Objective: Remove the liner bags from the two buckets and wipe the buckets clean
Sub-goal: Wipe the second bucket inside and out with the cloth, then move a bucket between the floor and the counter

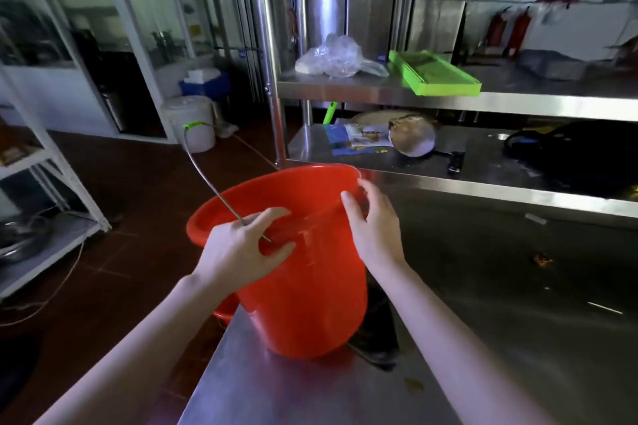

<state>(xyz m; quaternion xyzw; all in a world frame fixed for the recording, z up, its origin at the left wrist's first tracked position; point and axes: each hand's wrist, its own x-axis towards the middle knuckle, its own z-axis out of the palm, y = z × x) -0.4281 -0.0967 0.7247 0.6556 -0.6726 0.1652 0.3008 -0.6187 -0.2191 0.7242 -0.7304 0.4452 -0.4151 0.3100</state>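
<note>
round red plastic bucket [303,286] tilted on stainless steel table [276,390]. left hand [241,245] grips near rim beside thin wire handle [207,179]; right hand [374,224] curled on right rim, gripping.

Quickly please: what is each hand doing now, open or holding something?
Left hand: grips the red bucket by its rim.
Right hand: holds the same bucket's rim, fingers curled over it.

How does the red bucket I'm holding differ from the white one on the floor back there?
The red bucket leans tilted on the steel table; the white bucket stands upright on the floor. The red bucket is open-topped, the white bucket lidded. The left hand and right hand grip the red bucket's rim; nothing touches the white bucket. Both are round.
</note>
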